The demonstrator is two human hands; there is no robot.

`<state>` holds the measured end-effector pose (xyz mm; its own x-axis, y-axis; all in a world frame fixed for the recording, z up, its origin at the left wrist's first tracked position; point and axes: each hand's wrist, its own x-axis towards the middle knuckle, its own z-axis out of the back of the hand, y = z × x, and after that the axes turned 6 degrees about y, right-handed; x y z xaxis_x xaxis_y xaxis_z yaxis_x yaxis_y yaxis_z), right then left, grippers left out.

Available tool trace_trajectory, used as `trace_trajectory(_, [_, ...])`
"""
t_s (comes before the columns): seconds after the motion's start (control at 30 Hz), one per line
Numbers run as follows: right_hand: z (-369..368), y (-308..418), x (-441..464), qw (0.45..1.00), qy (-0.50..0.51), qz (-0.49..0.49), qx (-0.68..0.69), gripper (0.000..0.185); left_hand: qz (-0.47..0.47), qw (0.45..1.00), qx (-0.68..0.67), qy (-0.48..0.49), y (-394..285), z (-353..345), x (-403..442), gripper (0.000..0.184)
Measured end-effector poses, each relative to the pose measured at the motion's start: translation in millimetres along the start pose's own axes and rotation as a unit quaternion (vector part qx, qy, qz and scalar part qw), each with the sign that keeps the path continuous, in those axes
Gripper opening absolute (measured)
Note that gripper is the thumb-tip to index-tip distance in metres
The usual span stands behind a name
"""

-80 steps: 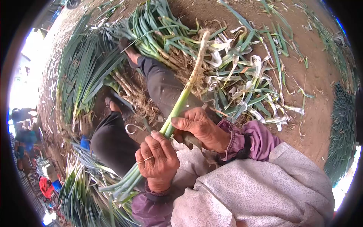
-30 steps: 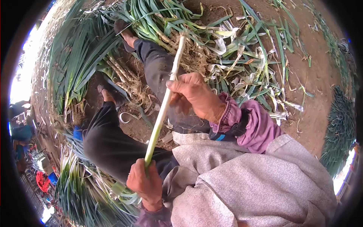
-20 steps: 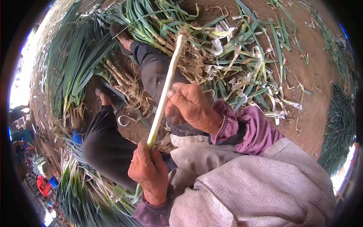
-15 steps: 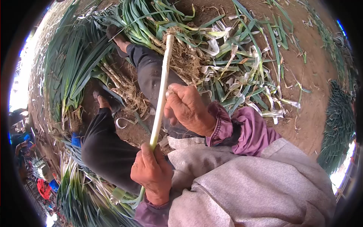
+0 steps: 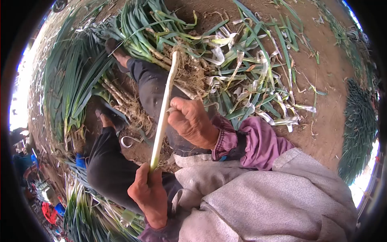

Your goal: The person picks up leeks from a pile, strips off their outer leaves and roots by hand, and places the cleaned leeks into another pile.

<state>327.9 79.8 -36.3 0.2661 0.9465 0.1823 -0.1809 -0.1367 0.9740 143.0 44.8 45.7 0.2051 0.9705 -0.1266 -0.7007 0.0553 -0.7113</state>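
A long white leek (image 5: 164,107) slants upward over my leg, its root end at the top. My left hand (image 5: 150,193) is closed round its light green lower part. Beside the middle of the white stalk is my right hand (image 5: 192,122), its fingers curled and pressed together at the stalk's edge; what they pinch, if anything, is too small to name. The leek's green leaves are hidden below my left hand.
Unpeeled leeks with roots (image 5: 137,36) lie beyond my feet. Stripped leaves (image 5: 258,88) litter the soil at the right. White-stemmed leeks (image 5: 86,213) lie at the lower left, and a dark green leaf pile (image 5: 356,133) at the far right.
The leek was first green-stalked with brown outer layers and held by both hands; its stalk now shows white. My left hand has moved down along it, and the leek has shifted left.
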Motion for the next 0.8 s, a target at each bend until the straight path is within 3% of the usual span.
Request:
trace_trajectory(0.1, [3,-10,0,0.998,0.010,0.014,-0.052,0.011,0.045,0.997,-0.017,0.056,-2,5,2,0.017])
trace_trajectory(0.3, [36,-34,22,0.996,-0.003,-0.017,-0.083,0.014,0.182,0.956,-0.208,0.098,-17,24,6,0.012])
trace_trajectory(0.37, [59,-60,32,0.993,-0.058,0.028,-0.099,0.017,0.179,0.955,-0.209,0.108,-16,27,3,0.012])
trace_trajectory(0.5, [133,-92,44,0.958,-0.156,-0.023,-0.241,0.017,0.169,0.952,-0.209,0.143,-9,29,-5,0.013])
trace_trajectory(0.6, [229,-151,34,0.912,-0.226,-0.077,-0.333,0.020,0.182,0.958,-0.181,0.125,-14,33,-8,0.015])
trace_trajectory(0.67, [249,-134,31,0.917,-0.240,-0.138,-0.289,0.020,0.170,0.962,-0.185,0.104,-13,33,-11,0.015])
trace_trajectory(0.73, [256,-96,13,0.924,-0.248,-0.264,-0.127,0.018,0.226,0.954,-0.139,0.137,-18,49,-19,0.020])
trace_trajectory(0.77, [252,-104,3,0.936,-0.138,-0.198,-0.255,0.009,0.240,0.948,-0.124,0.166,-23,57,-21,0.023])
trace_trajectory(0.8, [238,-102,-3,0.955,-0.097,-0.165,-0.226,0.012,0.236,0.941,-0.117,0.212,-26,49,-13,0.027])
